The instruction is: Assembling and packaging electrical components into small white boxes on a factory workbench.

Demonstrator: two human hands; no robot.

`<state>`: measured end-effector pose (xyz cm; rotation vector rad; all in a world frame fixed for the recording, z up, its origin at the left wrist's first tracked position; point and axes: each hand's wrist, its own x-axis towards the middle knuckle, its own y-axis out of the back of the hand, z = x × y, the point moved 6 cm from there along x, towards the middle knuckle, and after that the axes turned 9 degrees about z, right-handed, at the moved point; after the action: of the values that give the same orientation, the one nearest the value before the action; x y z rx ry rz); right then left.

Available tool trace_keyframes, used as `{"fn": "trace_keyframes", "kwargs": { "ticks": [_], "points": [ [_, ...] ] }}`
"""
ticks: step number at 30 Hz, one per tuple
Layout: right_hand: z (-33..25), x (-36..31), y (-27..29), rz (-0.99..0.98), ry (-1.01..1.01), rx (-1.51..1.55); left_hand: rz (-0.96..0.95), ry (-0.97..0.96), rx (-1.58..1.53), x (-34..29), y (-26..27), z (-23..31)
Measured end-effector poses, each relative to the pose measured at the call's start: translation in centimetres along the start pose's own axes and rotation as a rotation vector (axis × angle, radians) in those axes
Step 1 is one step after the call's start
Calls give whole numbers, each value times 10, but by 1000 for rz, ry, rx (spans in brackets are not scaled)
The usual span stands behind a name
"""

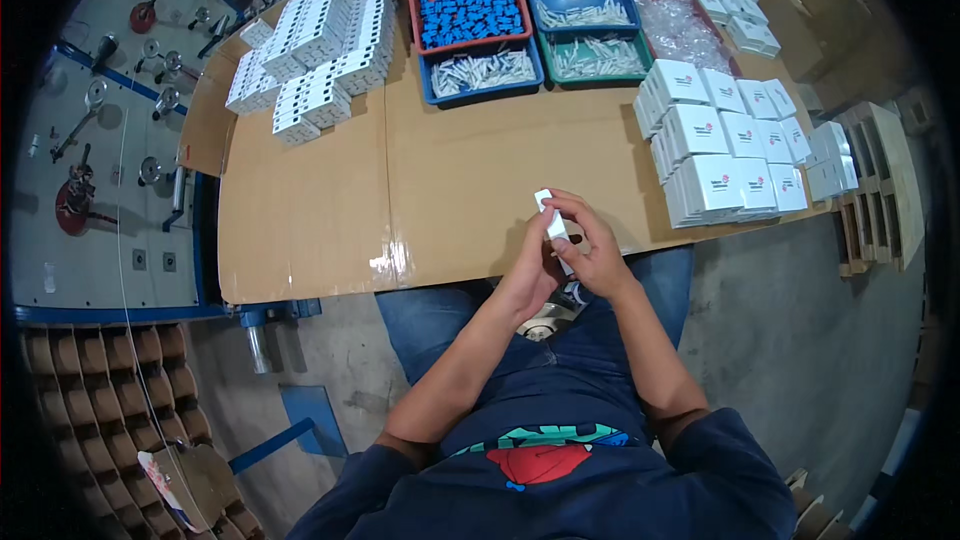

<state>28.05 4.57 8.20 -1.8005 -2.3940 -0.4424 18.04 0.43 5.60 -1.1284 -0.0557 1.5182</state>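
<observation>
Close to the table's front edge, a small white box (555, 227) is held upright between my two hands, its narrow side facing up. My left hand (531, 268) wraps its left side, with the fingers mostly hidden. On the other side my right hand (594, 252) curls its index finger over the upper end and presses its thumb against the lower part. Both hands are closed on the box. Its far face and whatever lies between the palms are hidden.
Stacks of white units with dark holes (318, 35) stand at the back left. A red tray of blue pieces (409, 0), a blue tray (432, 90) and a green tray (640, 74) hold small parts. Clear plastic bags (685, 30) and stacked white boxes (704, 130) are at right.
</observation>
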Motion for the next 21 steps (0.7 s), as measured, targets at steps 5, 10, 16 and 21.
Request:
{"fn": "trace_keyframes", "kwargs": {
  "ticks": [5,10,16,21],
  "points": [
    [-19,0,-3,4,55,-80,5,-35,-27,-12,-9,7],
    [-23,-2,-9,9,102,-43,44,-100,-76,-16,-12,8],
    [-32,-3,-16,28,236,-118,155,-200,-113,-24,-15,8],
    [-36,-4,-19,56,323,-158,159,-272,-92,-27,-13,9]
  ]
}}
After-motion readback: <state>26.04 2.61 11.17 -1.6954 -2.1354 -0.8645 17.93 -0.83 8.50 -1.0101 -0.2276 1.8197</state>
